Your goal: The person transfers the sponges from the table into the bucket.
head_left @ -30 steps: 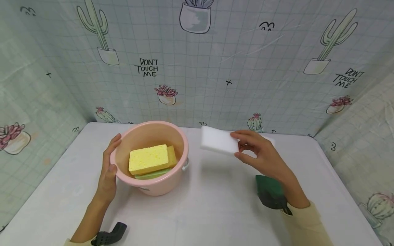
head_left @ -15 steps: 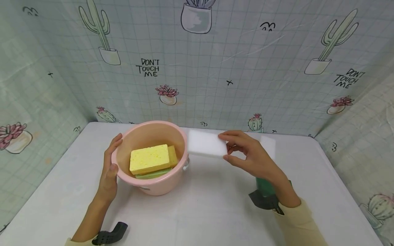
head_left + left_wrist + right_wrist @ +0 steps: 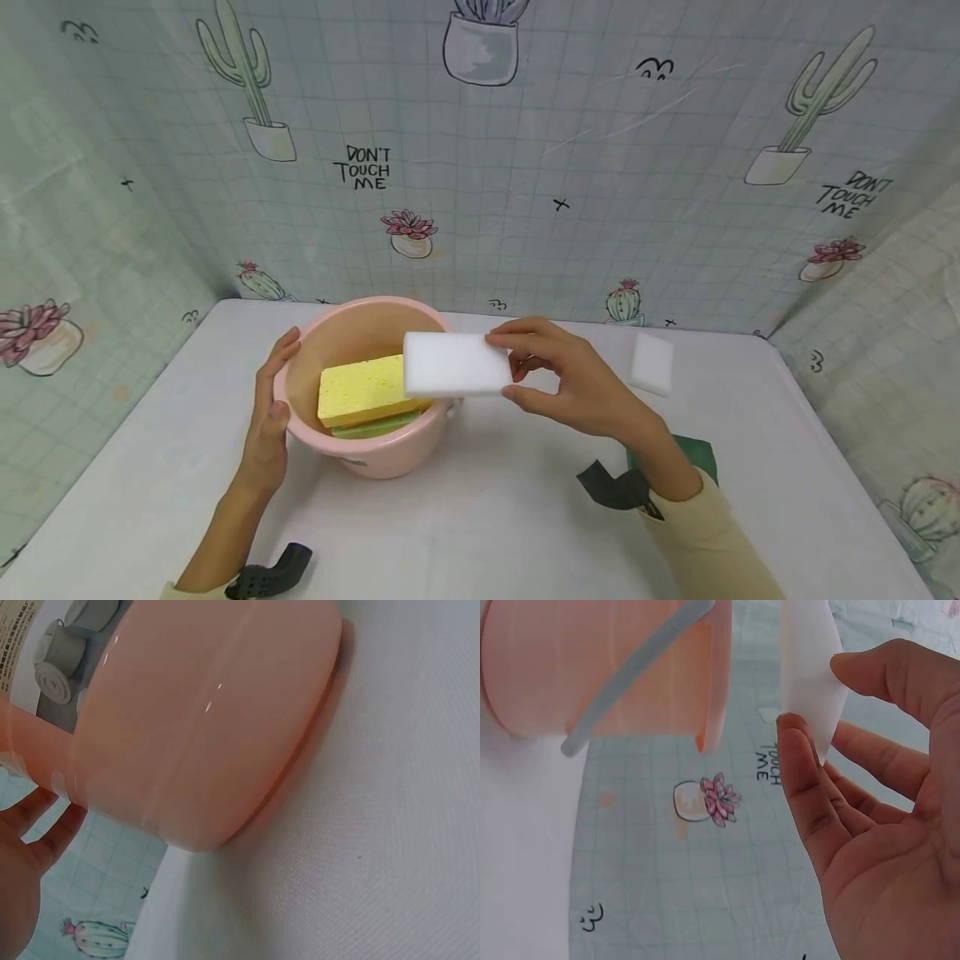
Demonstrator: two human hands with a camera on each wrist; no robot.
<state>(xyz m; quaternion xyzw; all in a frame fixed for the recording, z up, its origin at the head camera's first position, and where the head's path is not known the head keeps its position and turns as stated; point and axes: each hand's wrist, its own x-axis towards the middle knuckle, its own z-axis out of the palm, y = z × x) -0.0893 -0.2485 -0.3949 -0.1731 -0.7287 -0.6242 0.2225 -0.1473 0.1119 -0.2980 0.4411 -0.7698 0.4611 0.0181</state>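
Observation:
A white sponge block (image 3: 456, 365) hangs over the right rim of a pink bucket (image 3: 378, 458), pinched at its right end by my right hand (image 3: 573, 379). In the right wrist view the thumb presses one face of the white sponge (image 3: 810, 675) and the fingers the other, with the bucket (image 3: 600, 667) close beside it. Inside the bucket a yellow sponge (image 3: 363, 392) lies over a green sponge (image 3: 375, 426), partly covered by the white one. My left hand (image 3: 266, 417) rests against the bucket's left side, fingers extended along the outside just under the rim.
Another white sponge (image 3: 652, 364) lies at the right of the white table (image 3: 480, 533). A dark green piece (image 3: 697, 457) lies partly hidden under my right forearm. Behind the table hangs a cactus-print cloth (image 3: 555, 125). The bucket's pale handle (image 3: 641, 675) hangs down its side.
My right hand has moved left with the white sponge, from beside the bucket to over its rim. The other white sponge has come into full view. My left hand and the bucket stay put.

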